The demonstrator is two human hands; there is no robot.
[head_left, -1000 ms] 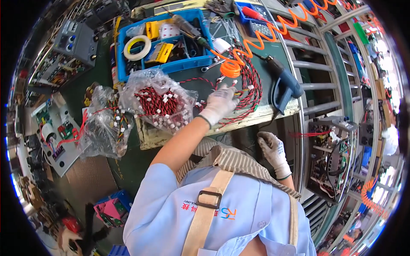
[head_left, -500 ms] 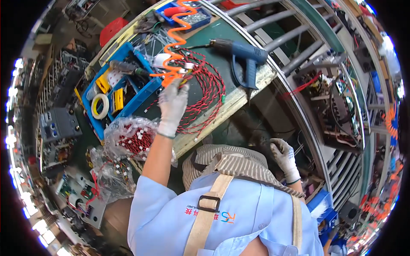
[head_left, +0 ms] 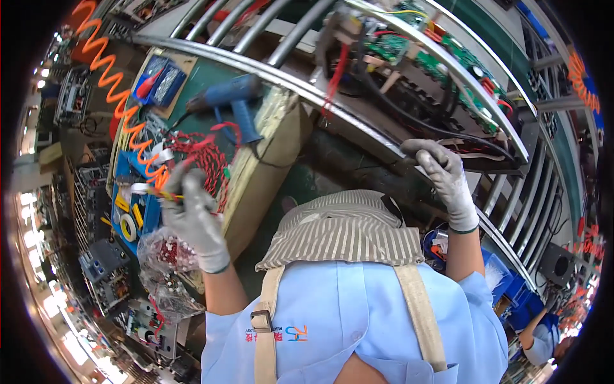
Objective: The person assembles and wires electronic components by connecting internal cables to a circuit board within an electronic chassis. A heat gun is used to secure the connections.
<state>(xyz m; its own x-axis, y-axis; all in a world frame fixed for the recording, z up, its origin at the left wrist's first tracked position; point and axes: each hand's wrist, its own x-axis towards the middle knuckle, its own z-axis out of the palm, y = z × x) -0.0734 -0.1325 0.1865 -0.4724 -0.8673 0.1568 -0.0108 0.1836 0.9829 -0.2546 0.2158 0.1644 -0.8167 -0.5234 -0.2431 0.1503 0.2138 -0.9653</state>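
My left hand [head_left: 197,221], in a white glove with grey fingers, is raised over the left side of the bench. Motion smears its fingers. A small yellow piece [head_left: 170,194] shows at the fingertips; whether they grip it I cannot tell. Just behind lie the lower end of an orange coiled hose [head_left: 131,128] and a bundle of red-and-black twisted wires [head_left: 203,150]. My right hand [head_left: 444,176], gloved alike, hovers by the metal rail with its fingers loosely bent and apart, nothing visible in them. Beyond the wires rests a blue heat gun [head_left: 227,96].
A blue tray [head_left: 152,211] with a tape roll [head_left: 128,227] stands left, beside a plastic bag of wires [head_left: 163,249]. A metal rail [head_left: 358,125] crosses ahead, with an open unit of green circuit boards [head_left: 441,61] behind it. Another person [head_left: 543,339] is at far right.
The view has turned right, so the bench now appears farther left. My right hand has risen from beside my waist to the rail. My left hand has drawn back from the wire bundle.
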